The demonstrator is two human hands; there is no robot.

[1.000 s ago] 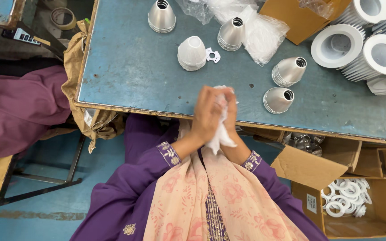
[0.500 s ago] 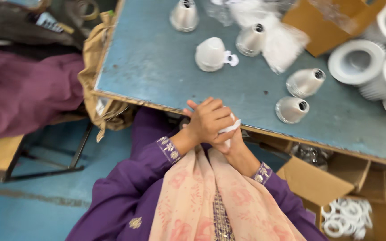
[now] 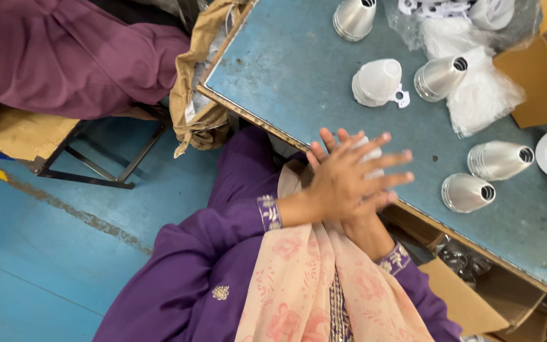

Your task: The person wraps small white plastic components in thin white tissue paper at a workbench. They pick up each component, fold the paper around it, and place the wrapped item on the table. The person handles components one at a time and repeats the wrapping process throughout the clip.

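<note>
Both hands are pressed flat together, palm to palm, with a white cloth (image 3: 367, 152) sandwiched between them: the left hand (image 3: 343, 180) lies on top with fingers spread and straight, and the right hand (image 3: 365, 215) is mostly hidden beneath it. Neither hand is clenched; the cloth is held by the press of the palms alone, and only a bit of it shows past the fingertips (the rest is covered). The hands hover over the near edge of the blue table (image 3: 299, 69), above the person's lap. By the look of it, this is a rubbing or wiping of the palms. Just beyond lie two metal cones (image 3: 470, 192), well apart from a white plastic cup (image 3: 378, 82) farther up the table.
</note>
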